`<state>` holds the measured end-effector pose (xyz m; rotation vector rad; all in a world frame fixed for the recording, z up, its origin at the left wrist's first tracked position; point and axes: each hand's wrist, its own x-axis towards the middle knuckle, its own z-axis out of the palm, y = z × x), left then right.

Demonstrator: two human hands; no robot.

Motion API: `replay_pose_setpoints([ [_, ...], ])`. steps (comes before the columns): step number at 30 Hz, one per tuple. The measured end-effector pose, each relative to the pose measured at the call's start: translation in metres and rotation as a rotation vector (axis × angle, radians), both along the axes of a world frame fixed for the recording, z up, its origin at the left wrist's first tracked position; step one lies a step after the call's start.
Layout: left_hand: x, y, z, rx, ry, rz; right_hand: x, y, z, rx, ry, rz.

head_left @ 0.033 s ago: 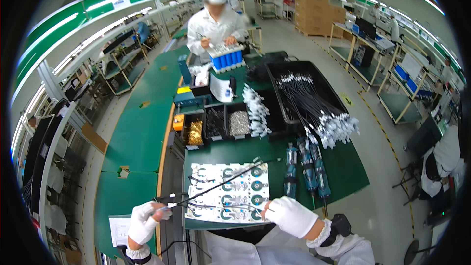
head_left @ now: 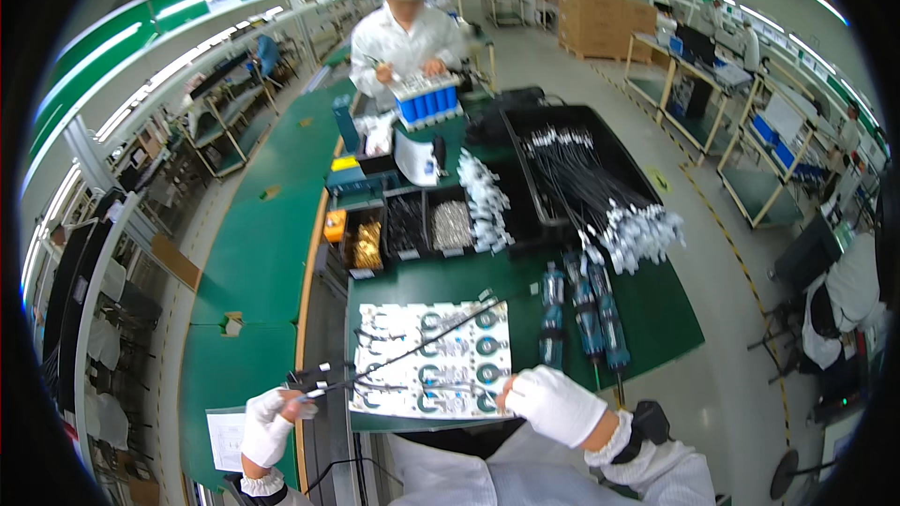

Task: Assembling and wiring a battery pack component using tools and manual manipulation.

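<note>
Black slender cable [head_left: 424, 346] pinched in fingers of my white-gloved left hand [head_left: 270, 424], slanting over white rectangular board [head_left: 457, 356] on green table [head_left: 649, 311]; likely held so its length spans freely. White-gloved right hand [head_left: 558, 405] at board's right edge; whether fingers grip, I cannot tell.

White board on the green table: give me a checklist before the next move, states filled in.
1. White board lying on the green table: ok.
2. Left hand holding the black cable: ok.
3. View of the white board unobstructed: not ok, the black cable crosses it.
4. Right hand near the board's right edge: ok.
5. Right hand gripping something: cannot tell.
6. Teal drivers off the board: ok, to its right.
</note>
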<state>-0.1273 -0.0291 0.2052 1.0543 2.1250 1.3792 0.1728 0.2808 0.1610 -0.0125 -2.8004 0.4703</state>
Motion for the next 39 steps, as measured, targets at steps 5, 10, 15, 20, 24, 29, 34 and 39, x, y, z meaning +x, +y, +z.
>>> replay_pose_setpoints([
  [5,-0.025,-0.038,-0.031,-0.206,-0.053,0.201,-0.001,0.008,-0.013,-0.161,0.067,-0.013],
  [10,-0.006,0.074,0.003,-0.170,0.798,0.109,-0.002,0.009,-0.018,-0.198,0.085,0.013],
  [15,0.054,0.238,0.007,-0.284,0.791,-0.315,0.001,0.012,-0.022,-0.230,0.061,0.010],
  [20,0.061,0.308,-0.016,-0.494,0.561,-0.518,-0.002,0.013,-0.016,-0.245,0.144,0.062],
  [24,0.052,0.314,-0.037,-0.203,0.489,-0.342,-0.004,0.029,-0.018,-0.314,0.127,0.109],
  [29,0.033,0.290,-0.009,0.041,0.076,-0.242,-0.006,0.027,-0.025,-0.569,0.141,-0.032],
  [34,0.021,0.270,0.018,0.281,-0.076,-0.040,-0.010,0.024,-0.024,-0.505,0.185,0.061],
  [39,0.029,0.212,0.060,0.035,0.192,-0.168,0.000,0.014,-0.031,-0.151,0.206,-0.004],
])
